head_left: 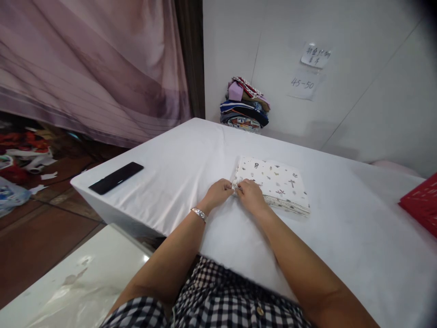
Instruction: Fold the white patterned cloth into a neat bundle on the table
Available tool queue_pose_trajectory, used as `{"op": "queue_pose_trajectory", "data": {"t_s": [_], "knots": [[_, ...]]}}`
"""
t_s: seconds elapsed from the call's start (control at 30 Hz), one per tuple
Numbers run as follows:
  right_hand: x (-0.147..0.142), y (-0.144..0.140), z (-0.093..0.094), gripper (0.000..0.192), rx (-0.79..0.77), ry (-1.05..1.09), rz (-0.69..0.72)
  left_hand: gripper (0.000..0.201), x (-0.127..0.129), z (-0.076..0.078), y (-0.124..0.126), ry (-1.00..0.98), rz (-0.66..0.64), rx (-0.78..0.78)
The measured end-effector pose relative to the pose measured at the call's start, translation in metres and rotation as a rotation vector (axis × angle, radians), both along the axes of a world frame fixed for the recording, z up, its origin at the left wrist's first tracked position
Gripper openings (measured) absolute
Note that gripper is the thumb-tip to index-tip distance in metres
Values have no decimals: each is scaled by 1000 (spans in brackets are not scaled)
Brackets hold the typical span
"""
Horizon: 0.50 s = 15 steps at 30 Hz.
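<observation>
A folded white cloth (276, 180) printed with small dark figures lies on the white table (177, 164). My left hand (220, 190) and my right hand (251, 193) meet at the cloth's near left corner, and the fingers of both pinch its edge. A bracelet circles my left wrist. The layered edge of the fold shows along the cloth's front side.
A black flat device (116, 177) rests near the table's left corner. A pile of folded colourful clothes (245, 105) is stacked at the far edge against the wall. A red object (421, 202) sits at the right. Paper notes (309, 68) hang on the wall. Clutter covers the floor at left.
</observation>
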State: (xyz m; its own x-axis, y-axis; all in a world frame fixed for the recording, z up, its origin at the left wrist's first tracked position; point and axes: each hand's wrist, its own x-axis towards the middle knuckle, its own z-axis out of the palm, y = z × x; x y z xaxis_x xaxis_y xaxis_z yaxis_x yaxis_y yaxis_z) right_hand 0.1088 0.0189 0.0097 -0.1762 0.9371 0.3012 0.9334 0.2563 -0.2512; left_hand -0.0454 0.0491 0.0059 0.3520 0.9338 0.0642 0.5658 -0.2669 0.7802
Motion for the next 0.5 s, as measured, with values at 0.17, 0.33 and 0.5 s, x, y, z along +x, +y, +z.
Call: {"op": "queue_pose_trajectory", "data": {"t_s": [0.17,0.33,0.5], "knots": [[3,-4,1,17,102,-8,45,12,0,-2,2,-17,7,25],[5,-5,0,16,67,-91,101,12,0,-2,2,-15,3,9],[4,-5,-2,13,43,-56,116,11,-1,1,0,-36,-13,-11]]}}
